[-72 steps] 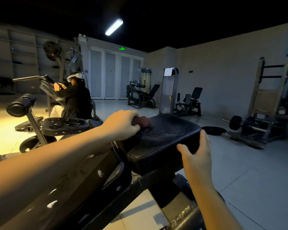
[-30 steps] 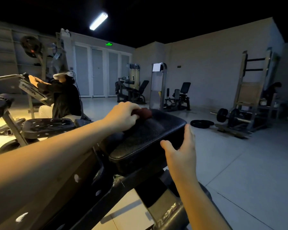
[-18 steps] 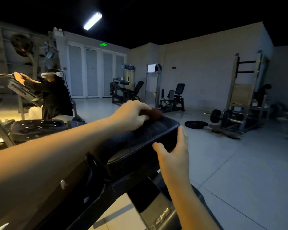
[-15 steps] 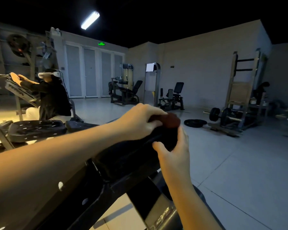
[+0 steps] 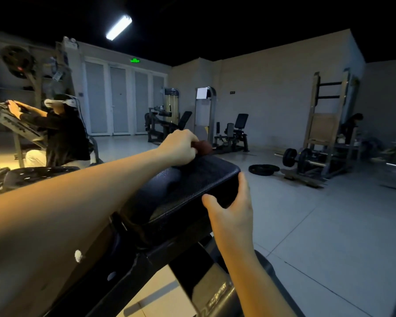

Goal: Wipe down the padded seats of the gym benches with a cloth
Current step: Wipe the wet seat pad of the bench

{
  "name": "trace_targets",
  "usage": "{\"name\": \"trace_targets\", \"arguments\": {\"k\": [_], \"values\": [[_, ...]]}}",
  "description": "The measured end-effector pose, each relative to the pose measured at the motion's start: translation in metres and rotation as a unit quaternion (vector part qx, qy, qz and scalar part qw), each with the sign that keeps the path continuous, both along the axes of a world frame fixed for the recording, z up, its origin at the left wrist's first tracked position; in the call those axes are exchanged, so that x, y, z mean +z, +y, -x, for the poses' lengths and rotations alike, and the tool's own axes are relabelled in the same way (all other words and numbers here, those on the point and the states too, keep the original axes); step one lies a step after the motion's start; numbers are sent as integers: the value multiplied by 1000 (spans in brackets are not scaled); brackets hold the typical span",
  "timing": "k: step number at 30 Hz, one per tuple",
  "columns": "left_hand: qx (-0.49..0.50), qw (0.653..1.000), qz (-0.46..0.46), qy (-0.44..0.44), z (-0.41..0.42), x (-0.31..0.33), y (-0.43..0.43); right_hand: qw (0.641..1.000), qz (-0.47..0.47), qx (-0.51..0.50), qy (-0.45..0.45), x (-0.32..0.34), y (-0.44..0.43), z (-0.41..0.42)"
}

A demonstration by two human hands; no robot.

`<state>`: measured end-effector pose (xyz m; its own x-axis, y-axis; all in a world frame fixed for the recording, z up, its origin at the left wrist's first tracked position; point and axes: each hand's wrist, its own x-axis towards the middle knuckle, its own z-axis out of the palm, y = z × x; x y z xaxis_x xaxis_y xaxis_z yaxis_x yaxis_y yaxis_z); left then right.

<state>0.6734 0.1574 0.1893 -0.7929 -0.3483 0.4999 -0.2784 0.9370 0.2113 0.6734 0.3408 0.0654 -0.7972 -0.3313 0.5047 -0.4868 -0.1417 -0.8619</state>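
**First:** Your left hand [image 5: 181, 147] is curled tight around the reddish-brown cloth [image 5: 203, 147]. A small wad of it pokes out past your knuckles.

**Second:** That puts the cloth at the far edge of the padded seat [image 5: 188, 186], toward its left end. It sits right at the rim, and I cannot tell whether it presses on the black pad or hangs just above it.

**First:** Your right hand [image 5: 233, 213] clasps the seat's near right corner. Your thumb lies on the top face and your fingers [image 5: 242, 183] run along the right side edge, so the pad is held between them.

**Second:** The seat tilts up away from you on the bench frame [image 5: 146, 268], whose dark metal beam crosses below your forearms.

**First:** Past the seat's left edge, another person [image 5: 64, 136] in a dark top sits at a machine, both hands on its handles.

**Second:** Beyond the right edge, a weight plate [image 5: 263, 169] lies flat on the floor. A loaded barbell [image 5: 295, 157] rests low beside a tall rack [image 5: 327, 124], well apart from your bench.

**First:** One ceiling light [image 5: 119, 27] is lit overhead, and the rest of the room is dim.
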Motion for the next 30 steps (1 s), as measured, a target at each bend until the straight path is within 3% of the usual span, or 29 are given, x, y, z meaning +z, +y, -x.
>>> {"name": "trace_targets", "arguments": {"k": [6,8,10,13,18,22,24,30], "values": [[-205,979,-2,19,1,-3,60,1000,11,9,-19,1,0,2],[-181,984,4,-4,2,3,47,1000,15,10,-26,1,0,1],[-93,995,25,-21,4,7,24,999,16,10,-29,1,1,-2],[-22,1000,4,4,6,1,7,999,18,15,-27,4,4,-5],[-153,987,-42,35,-9,-7,41,999,27,17,-38,6,7,-6],[-216,974,-51,38,-41,-11,60,968,174,29,-177,20,20,-3],[-239,968,-73,23,-65,-11,67,948,219,17,-229,24,22,0],[-286,941,-171,-66,-153,-36,97,929,254,-1,-270,26,26,3]]}}
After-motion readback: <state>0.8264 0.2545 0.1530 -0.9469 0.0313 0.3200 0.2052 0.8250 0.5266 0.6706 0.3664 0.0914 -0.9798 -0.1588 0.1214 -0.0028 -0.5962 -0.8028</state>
